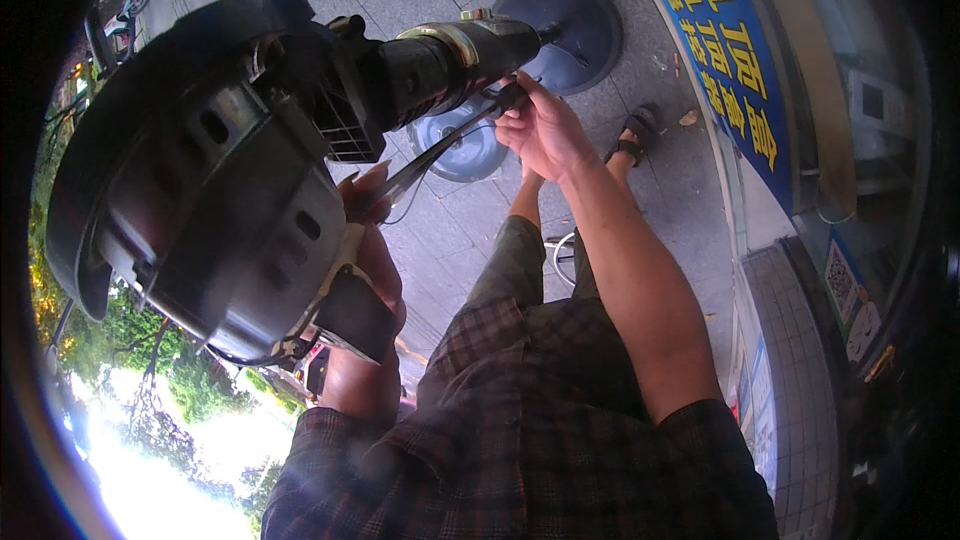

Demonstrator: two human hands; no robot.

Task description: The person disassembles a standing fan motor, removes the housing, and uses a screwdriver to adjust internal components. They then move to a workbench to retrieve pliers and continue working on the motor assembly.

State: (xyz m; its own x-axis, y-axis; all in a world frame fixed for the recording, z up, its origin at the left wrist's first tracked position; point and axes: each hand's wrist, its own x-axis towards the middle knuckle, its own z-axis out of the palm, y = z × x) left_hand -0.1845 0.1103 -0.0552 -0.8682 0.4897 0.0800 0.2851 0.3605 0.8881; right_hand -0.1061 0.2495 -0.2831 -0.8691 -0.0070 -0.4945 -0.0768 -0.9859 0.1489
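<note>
A bulky dark fan-like motor housing (205,220) fills the left, joined to a black pole (440,70) with a metal collar, which runs toward a round dark base (565,15). My right hand (540,130) is closed beside the pole on the dark end of a slender metal piece (430,155), with thin wire near it. My left hand (370,195) is partly hidden by the housing, its fingers curled at the lower end of that metal piece; its exact hold is unclear.
A second round grey base (450,145) lies on the paved ground (440,250). My sandalled foot (630,135) and a curved metal ring (563,260) are below me. A shopfront with a blue sign (705,50) runs along the right. Foliage and bright daylight are at left.
</note>
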